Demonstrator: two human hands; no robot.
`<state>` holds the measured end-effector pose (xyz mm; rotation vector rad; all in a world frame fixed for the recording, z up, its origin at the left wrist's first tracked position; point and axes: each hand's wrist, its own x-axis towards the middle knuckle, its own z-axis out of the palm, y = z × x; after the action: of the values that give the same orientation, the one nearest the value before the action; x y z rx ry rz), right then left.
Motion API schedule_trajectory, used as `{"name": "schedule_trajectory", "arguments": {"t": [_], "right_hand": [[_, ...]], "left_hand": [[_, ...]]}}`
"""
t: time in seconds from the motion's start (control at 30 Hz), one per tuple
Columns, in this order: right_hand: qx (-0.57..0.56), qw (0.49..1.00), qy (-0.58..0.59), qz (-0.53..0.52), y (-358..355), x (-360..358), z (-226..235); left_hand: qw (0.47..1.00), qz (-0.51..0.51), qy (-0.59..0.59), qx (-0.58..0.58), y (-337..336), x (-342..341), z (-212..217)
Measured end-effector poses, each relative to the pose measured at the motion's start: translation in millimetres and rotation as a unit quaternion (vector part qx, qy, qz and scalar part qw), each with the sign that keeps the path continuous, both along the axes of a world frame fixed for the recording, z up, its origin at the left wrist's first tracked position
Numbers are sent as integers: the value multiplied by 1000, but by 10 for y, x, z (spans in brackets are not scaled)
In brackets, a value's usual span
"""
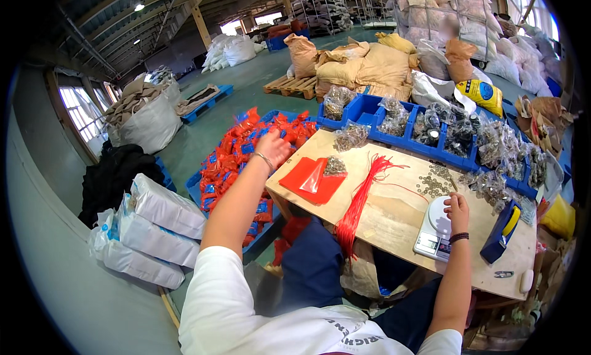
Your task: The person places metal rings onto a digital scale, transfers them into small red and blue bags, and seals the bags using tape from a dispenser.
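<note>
My left hand (274, 149) is stretched out over the table's left edge, above a blue bin heaped with small red bags (231, 164) with blue labels. Its fingers look extended, and a bag's blue label shows just beyond them. Beside the white digital scale (438, 217), my right hand (457, 212) has its fingers curled together; whatever they may pinch is too small to make out. A stack of flat red bags (314, 186) lies at the table's left, with a clear packet of small metal parts (335, 165) on top. Red ties (363, 201) hang in a bundle over the front edge.
Blue compartment bins (400, 130) with clear packets line the table's far side. Loose washers (437, 180) lie before them. A blue tape dispenser (500, 232) stands at right. White wrapped packs (163, 226) are piled at left; sacks on a pallet (289, 86) stand beyond.
</note>
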<state>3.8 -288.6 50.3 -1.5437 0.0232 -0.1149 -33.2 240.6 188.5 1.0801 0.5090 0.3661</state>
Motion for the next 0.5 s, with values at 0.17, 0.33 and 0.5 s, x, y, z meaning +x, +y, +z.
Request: {"name": "schedule_trajectory", "arguments": {"t": [0.17,0.33,0.5], "right_hand": [[-35,999,-13,6,31,14,-169],[-56,998,-12,3,-28,-79,-217],[-40,998,32,-22,-205,-315,-157]], "left_hand": [[987,-103,99,71,-422,-298,-496],[962,-210,136,107,-595,-620,-663],[951,-259,126,115,-668,-829,-599]]}}
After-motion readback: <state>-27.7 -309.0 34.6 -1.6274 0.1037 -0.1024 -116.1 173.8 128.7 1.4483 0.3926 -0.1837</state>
